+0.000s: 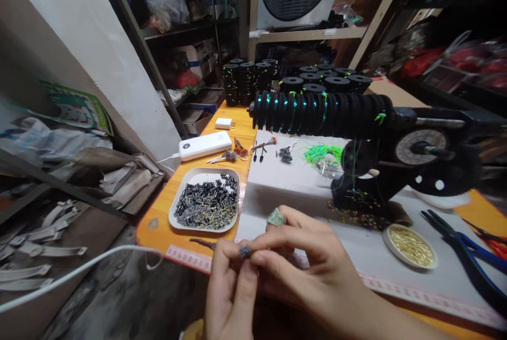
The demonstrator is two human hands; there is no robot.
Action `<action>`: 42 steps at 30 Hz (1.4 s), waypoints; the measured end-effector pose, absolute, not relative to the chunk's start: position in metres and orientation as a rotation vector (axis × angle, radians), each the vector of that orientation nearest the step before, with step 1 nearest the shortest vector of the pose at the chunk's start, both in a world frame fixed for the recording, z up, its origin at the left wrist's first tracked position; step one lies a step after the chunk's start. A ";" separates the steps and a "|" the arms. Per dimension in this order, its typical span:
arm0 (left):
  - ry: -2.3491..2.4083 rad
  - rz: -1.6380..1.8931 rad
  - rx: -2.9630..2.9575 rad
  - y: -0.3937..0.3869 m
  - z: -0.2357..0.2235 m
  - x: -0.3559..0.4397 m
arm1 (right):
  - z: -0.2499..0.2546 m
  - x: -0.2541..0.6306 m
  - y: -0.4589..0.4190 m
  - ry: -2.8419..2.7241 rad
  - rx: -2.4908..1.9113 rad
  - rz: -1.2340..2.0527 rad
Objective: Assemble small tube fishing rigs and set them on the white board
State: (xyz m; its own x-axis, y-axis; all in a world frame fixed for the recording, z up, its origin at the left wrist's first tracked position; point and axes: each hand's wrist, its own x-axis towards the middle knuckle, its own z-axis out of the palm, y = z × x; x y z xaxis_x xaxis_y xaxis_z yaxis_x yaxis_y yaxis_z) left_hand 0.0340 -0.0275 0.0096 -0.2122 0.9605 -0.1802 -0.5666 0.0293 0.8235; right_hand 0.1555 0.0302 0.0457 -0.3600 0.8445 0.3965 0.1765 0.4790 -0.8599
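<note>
At the near table edge, my left hand [232,290] pinches a small dark blue-grey knobbly piece [244,251] between thumb and forefinger. The thumb and forefinger of my right hand [317,258] meet at the same piece, closed on its right side. A greenish speckled scrap [276,217] pokes out by the right hand's upper fingers; its exact kind I cannot make out. Just left of my hands is a white tray [171,218] with many small dark and silvery tubes. Behind them stands a black winding machine [420,144] carrying a row of black spools [322,110] with green thread.
A white power bank [205,145] and a charger plug [224,123] lie at the back left. To the right are a dish of gold pieces [411,245] and blue-handled pliers [467,261]. More spools [325,78] stand behind the machine. A white cable [87,266] crosses the left side.
</note>
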 end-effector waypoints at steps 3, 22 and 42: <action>1.063 1.557 0.651 -0.027 0.005 0.037 | 0.046 0.156 0.029 -1.855 -0.863 0.827; 0.960 1.861 0.818 -0.027 0.010 0.022 | 0.045 0.158 0.027 -1.945 -0.853 0.750; 1.055 2.250 1.200 -0.016 0.000 0.031 | 0.053 0.157 0.028 -1.945 -0.821 0.753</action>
State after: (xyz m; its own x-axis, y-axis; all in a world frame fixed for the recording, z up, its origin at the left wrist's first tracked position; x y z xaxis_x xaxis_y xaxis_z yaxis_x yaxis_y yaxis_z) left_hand 0.0312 -0.0160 0.0003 -0.5633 0.6248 0.5407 0.0163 -0.6459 0.7633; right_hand 0.1570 0.0277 0.0531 -0.4039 0.7784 0.4805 0.2518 0.5996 -0.7597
